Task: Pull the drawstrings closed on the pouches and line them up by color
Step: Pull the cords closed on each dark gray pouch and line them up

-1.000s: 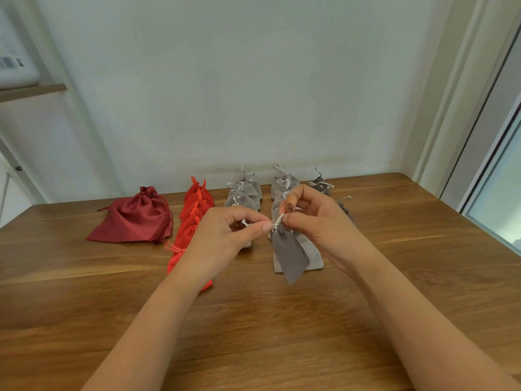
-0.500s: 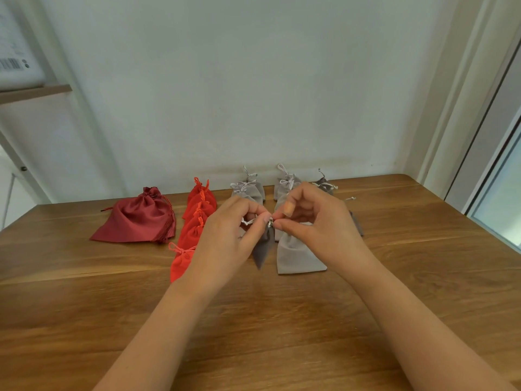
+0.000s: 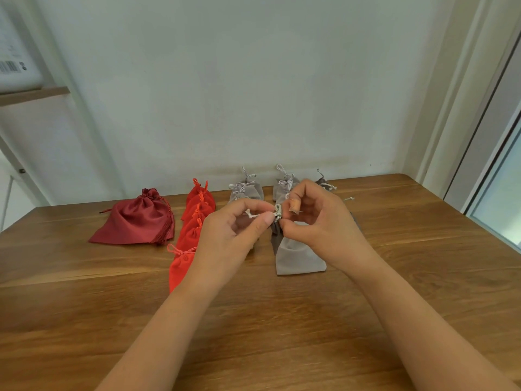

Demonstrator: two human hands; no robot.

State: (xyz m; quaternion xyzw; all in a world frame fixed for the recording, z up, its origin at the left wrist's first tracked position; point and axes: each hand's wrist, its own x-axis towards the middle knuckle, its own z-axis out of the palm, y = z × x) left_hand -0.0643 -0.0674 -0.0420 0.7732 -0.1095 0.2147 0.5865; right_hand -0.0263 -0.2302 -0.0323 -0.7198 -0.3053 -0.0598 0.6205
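Your two forearms reach in from the bottom edge over the wooden table and meet at the centre of the frame. There your left hand pinches one pale end of a drawstring between thumb and forefinger, the other fingers loosely curled. Your right hand pinches the same cord at the gathered neck of a dark grey pouch, which hangs between your hands, just above the table. Directly under it, partly covered by your right hand, a light grey pouch lies flat. Left of your left hand, a line of orange-red pouches runs away from you, overlapping one another, the nearest half hidden by your wrist. Further left a larger dark red pouch sits alone with its cord pulled tight. Behind your hands, near the far edge, more grey pouches lie in rows with their necks drawn in. Beyond them rises a plain pale wall, and at the upper left a shelf carries a white box with a barcode.
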